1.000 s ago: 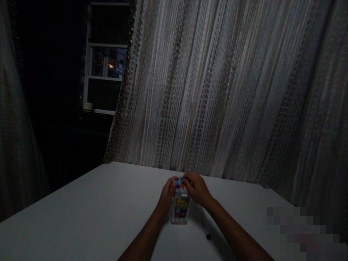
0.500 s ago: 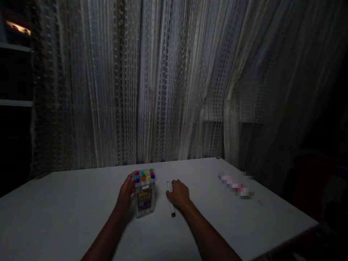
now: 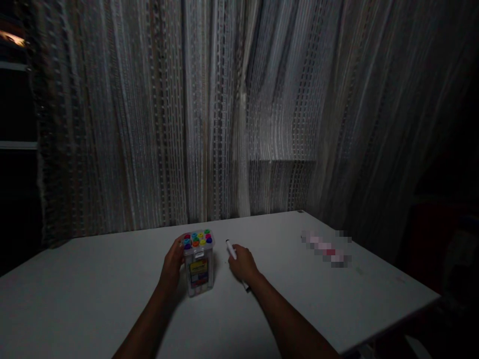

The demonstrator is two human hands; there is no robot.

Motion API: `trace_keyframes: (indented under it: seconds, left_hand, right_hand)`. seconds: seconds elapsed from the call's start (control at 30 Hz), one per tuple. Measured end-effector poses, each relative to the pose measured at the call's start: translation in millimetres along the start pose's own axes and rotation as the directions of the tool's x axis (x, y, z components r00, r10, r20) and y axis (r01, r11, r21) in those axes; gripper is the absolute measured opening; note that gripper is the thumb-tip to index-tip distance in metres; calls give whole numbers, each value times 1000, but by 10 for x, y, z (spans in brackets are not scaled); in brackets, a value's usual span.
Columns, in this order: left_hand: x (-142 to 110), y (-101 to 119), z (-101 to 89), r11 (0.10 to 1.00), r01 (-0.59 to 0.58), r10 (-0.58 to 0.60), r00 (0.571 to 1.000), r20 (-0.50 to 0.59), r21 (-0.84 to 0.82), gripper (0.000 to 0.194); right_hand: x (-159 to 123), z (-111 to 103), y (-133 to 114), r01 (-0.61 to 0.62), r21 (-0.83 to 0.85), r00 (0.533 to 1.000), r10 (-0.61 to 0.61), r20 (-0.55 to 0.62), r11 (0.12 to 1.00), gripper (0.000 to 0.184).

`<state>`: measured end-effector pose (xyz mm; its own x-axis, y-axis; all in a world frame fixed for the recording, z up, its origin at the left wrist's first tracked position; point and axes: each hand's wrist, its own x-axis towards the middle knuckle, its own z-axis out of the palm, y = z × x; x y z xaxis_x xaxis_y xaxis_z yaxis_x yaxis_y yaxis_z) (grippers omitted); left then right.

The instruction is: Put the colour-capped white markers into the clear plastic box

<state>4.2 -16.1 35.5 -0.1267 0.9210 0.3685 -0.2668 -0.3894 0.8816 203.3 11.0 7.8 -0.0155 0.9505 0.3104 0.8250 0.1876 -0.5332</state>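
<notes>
The two hands are apart, both over the table: the left hand [image 3: 172, 259] lies against the left side of the container, its fingers partly hidden behind it, so I can't tell from here how firmly it grips, while the right hand [image 3: 244, 263] is closed around the marker. From where I stand, the biggest thing in the room is the long curtain [image 3: 209, 124], greyish white, woven in vertical stripes and dashes, hanging in folds behind everything. At the far left, past its edge, there is a dark window with pale bars [image 3: 18, 145] and a small orange glow [image 3: 13, 38] high up (the room itself is very dim).

Below the curtain spreads the broad white table [image 3: 112, 279], its right corner running out towards the shadows. On it, a little left of the middle, stands the upright clear plastic container [image 3: 200, 264] with rounded corners. Well off to the right lies a long pinkish object [image 3: 324, 248], too blurred to identify. The slim white marker with dark ends [image 3: 231, 249] is just right of the container, pointing away from the person and leaning leftward. The container's front carries a yellow and dark label [image 3: 199, 276]. Smallest are the bright round caps [image 3: 195, 243], purple, orange, yellow, blue, pink and green, crowded at its top.
</notes>
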Motion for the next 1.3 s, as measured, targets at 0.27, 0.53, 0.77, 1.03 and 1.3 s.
trace_keyframes:
  seconds: [0.27, 0.53, 0.77, 1.03, 1.3]
  left_hand:
    - [3, 9, 21, 999, -17, 17, 1000, -10, -27, 56]
    - [-28, 100, 85, 998, -35, 35, 999, -1, -57, 53]
    - [-14, 32, 56, 991, -55, 63, 996, 66, -118, 47]
    - [-14, 54, 54, 991, -55, 64, 995, 73, -123, 50]
    - [-28, 138, 72, 992, -74, 84, 991, 100, -103, 54]
  right_hand:
    - [32, -16, -10, 145, 363, 985, -99, -142, 920, 35]
    - [11, -72, -98, 208, 591, 976, -124, -180, 779, 28]
    - [112, -530, -355, 262, 743, 951, -33, -308, 616, 34]
    - [268, -1119, -1046, 471, 673, 881, -265, -392, 571, 69]
    - [367, -1007, -1276, 566, 524, 824, -416, -385, 636, 44]
